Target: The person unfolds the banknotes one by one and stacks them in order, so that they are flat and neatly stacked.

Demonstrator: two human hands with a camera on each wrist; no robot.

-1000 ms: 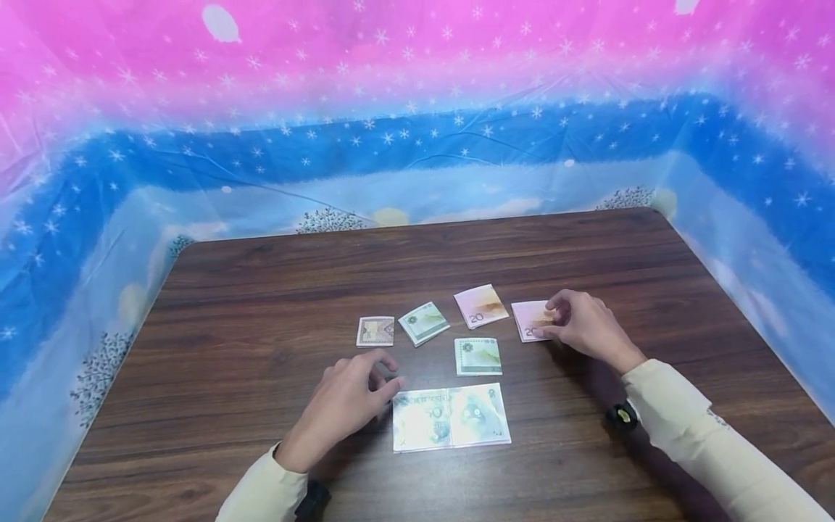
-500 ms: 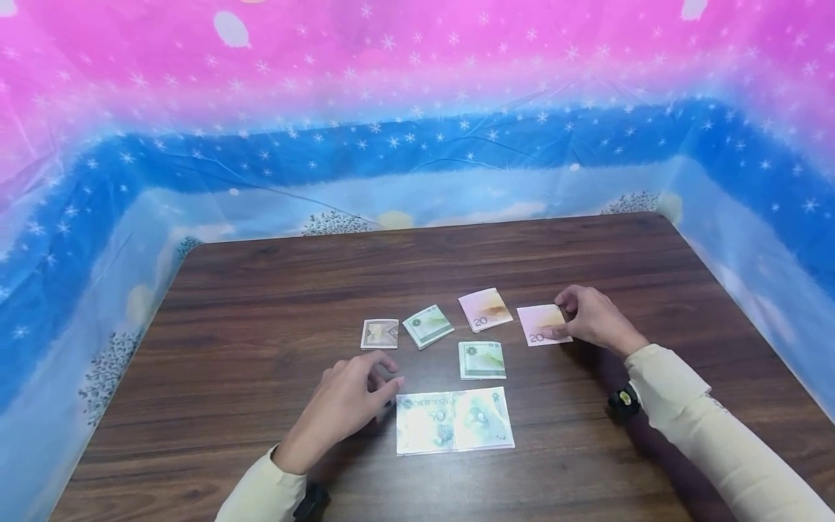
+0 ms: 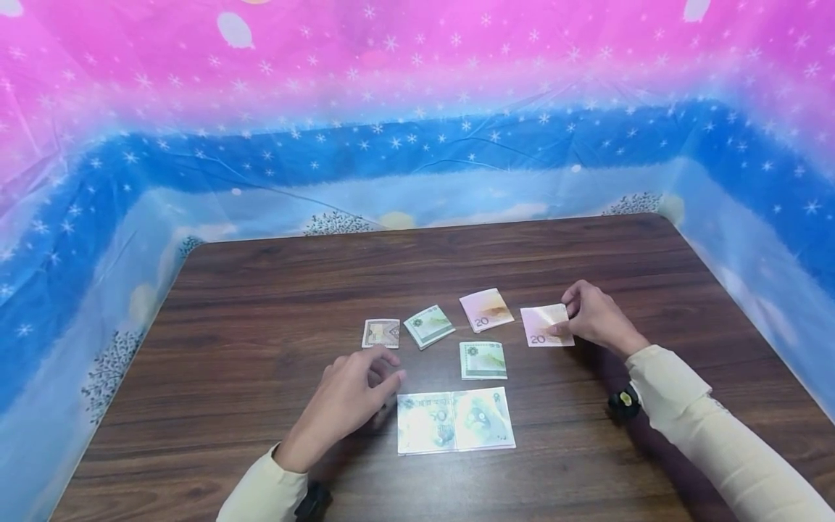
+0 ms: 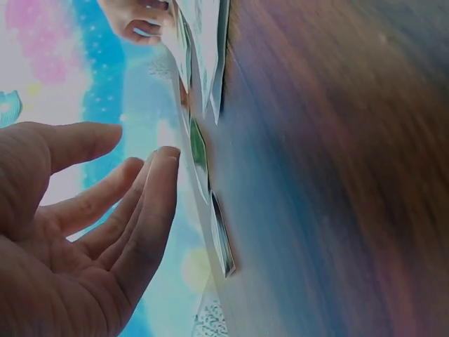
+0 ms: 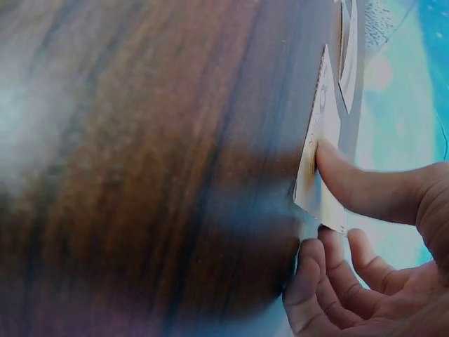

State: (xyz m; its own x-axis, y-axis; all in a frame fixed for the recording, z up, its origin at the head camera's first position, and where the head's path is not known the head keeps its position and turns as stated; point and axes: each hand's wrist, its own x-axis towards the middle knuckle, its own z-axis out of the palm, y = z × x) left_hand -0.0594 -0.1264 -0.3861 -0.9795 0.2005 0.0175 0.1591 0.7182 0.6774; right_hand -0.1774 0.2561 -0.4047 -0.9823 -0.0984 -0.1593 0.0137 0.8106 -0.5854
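My right hand [image 3: 599, 317] is at a folded pink 20 banknote [image 3: 536, 322] on the right. In the right wrist view the thumb lies on the face of this banknote [image 5: 326, 105], and the other fingers curl at its edge. My left hand [image 3: 349, 395] holds nothing; its fingers are loosely bent, beside the left edge of a larger shiny 50 banknote [image 3: 427, 424] with a crease down its middle. In the left wrist view a gap shows between the left thumb and fingers.
Several other folded banknotes lie on the dark wooden table [image 3: 261, 290]: a brown one [image 3: 381, 333], a green one [image 3: 428, 326], another green one [image 3: 483, 360] and a pink 20 one [image 3: 485, 309]. A snowflake-patterned cloth [image 3: 417, 138] hangs behind the table.
My right hand has shifted slightly right, uncovering more of the pink 20 banknote, which sits a touch farther right. The left hand has stayed in place. The head view has shifted a little.
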